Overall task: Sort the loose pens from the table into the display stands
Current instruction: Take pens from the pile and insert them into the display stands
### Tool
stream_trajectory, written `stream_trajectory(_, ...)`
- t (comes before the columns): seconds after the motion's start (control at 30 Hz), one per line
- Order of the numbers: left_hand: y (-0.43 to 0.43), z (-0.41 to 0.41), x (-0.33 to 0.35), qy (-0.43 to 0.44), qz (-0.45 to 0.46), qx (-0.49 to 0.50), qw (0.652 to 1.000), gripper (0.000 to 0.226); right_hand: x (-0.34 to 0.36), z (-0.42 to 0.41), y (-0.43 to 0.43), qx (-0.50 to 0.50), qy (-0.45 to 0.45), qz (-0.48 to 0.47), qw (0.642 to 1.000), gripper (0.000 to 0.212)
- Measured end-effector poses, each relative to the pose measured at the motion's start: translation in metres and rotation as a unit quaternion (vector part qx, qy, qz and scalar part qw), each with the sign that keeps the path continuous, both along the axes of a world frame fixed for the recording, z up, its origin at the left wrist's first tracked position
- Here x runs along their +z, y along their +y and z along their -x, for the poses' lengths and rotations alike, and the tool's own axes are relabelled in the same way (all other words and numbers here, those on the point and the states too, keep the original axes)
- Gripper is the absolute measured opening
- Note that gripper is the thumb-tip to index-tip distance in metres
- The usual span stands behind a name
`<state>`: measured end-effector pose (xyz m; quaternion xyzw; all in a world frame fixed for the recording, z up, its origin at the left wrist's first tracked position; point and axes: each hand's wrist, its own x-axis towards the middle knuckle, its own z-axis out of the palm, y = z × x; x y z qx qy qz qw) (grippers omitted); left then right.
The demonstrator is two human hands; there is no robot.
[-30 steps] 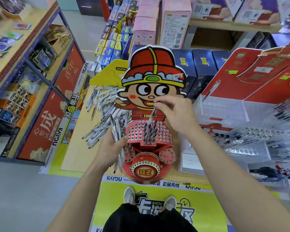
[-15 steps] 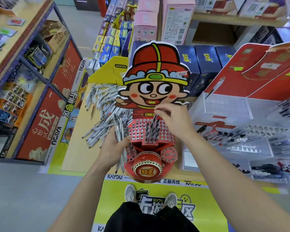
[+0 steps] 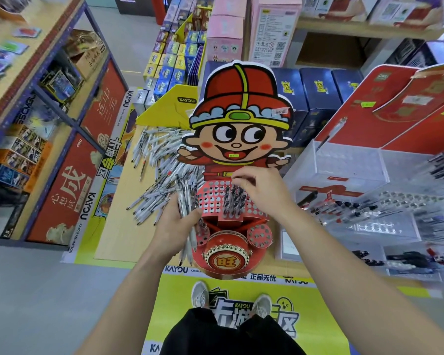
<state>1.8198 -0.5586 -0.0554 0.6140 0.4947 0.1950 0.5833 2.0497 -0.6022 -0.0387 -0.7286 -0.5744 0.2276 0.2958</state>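
Left hand [image 3: 175, 228] grips a bundle of white plastic pens [image 3: 183, 201] beside the red cardboard cartoon-figure stand [image 3: 241, 98] at the tan desk's [image 3: 113, 226] near edge. Right hand [image 3: 263, 194] curls over dark upright pens [image 3: 232, 198] in the stand's holes; whether it pinches one cannot be told.

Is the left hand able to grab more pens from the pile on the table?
Probably, but awkwardly. The pile lies right beside the left hand with nothing between them, yet its fingers grip a bundle of pens, leaving little room for more.
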Motion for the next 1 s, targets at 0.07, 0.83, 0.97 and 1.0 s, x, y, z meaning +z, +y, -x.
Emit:
stream_trajectory(0.07, -0.001, -0.003, 0.001, -0.003, 0.003, 0.004, 1.0, 0.01, 0.001, -0.001, 0.002, 0.012, -0.003, 0.017, 1.0, 0.02)
stream_trajectory(0.83, -0.008, -0.016, 0.028, -0.039, 0.014, -0.018, 0.999, 0.009, 0.025, 0.011, 0.005, 0.023, 0.016, 0.049, 0.998, 0.031)
stream_trajectory(0.97, -0.019, -0.03, 0.04, -0.074, 0.025, -0.038, 0.996, 0.016, 0.037, 0.021, 0.002, 0.034, 0.063, 0.046, 0.996, 0.032)
stream_trajectory(1.0, -0.02, -0.032, 0.041, -0.08, 0.028, -0.038, 0.996, 0.017, 0.039, 0.021, 0.002, 0.034, 0.066, 0.042, 0.996, 0.029)
